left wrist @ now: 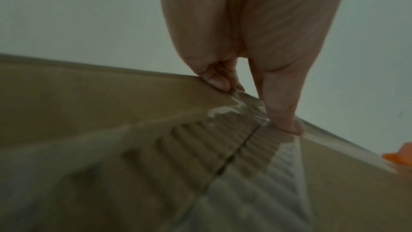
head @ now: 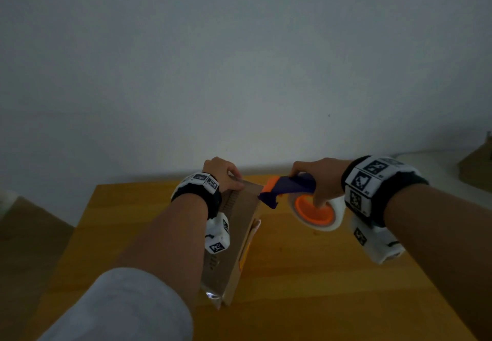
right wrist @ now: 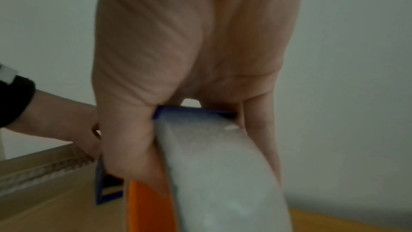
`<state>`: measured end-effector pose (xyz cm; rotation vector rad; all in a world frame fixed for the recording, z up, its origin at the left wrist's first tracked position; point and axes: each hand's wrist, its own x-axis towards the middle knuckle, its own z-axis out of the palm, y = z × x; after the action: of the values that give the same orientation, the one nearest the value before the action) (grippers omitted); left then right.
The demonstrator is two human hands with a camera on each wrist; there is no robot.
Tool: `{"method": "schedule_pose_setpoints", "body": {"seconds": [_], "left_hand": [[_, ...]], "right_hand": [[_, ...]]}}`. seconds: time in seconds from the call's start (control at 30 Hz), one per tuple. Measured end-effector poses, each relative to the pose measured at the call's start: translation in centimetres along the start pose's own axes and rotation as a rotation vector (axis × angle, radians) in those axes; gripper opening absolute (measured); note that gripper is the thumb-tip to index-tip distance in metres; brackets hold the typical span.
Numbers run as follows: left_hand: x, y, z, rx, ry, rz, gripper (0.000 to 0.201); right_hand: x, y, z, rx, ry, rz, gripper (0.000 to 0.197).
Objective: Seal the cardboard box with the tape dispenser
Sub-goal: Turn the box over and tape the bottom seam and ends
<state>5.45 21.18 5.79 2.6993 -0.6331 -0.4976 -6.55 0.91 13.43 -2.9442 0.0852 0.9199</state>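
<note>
A long cardboard box (head: 234,268) lies on the wooden table (head: 319,274), running away from me. My left hand (head: 226,175) grips its far end: the fingers curl over the far edge and the thumb (left wrist: 283,112) presses on top, beside a strip of clear tape (left wrist: 287,156) along the ridged top. My right hand (head: 319,178) grips the blue and orange tape dispenser (head: 287,184) just right of the box's far corner, with one finger inside the orange hub of the tape roll (head: 306,212). The roll (right wrist: 223,174) fills the right wrist view.
A pale wall rises right behind the table's far edge. Another brown cardboard shape (head: 479,165) sits at the far right, off the table. A brown surface (head: 26,220) lies low on the left. Bare table top stretches to the right of the box.
</note>
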Motion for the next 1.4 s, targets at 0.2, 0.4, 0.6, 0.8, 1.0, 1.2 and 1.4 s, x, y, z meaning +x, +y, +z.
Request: {"method": "schedule_pose_setpoints", "body": {"seconds": [0.2, 0.4, 0.6, 0.8, 1.0, 1.2, 1.4], "left_hand": [[-0.1, 0.4, 0.2, 0.01, -0.013, -0.023, 0.031], [-0.3, 0.7, 0.2, 0.0, 0.0, -0.03, 0.028], [-0.2, 0.8, 0.2, 0.01, -0.011, -0.062, 0.029], [-0.3, 0.7, 0.4, -0.002, 0.002, -0.075, 0.027], [-0.7, 0.8, 0.4, -0.002, 0.006, -0.07, 0.028], [-0.7, 0.8, 0.3, -0.029, -0.007, -0.094, 0.028], [-0.3, 1.1, 0.1, -0.048, -0.016, -0.124, 0.027]], "right_hand": [[0.4, -0.9, -1.6, -0.012, -0.021, -0.002, 0.053], [0.5, -0.6, -1.9, -0.198, 0.083, -0.058, 0.054], [0.7, -1.4, -2.2, -0.324, 0.161, -0.103, 0.042], [0.8, -1.7, -2.3, -0.132, 0.039, -0.069, 0.04], [0.5, -2.0, -2.7, -0.051, 0.034, -0.095, 0.046], [1.6, -1.8, -1.0, -0.508, 0.045, -0.076, 0.014], [1.5, 1.7, 2.3, -0.344, 0.048, 0.045, 0.032]]}}
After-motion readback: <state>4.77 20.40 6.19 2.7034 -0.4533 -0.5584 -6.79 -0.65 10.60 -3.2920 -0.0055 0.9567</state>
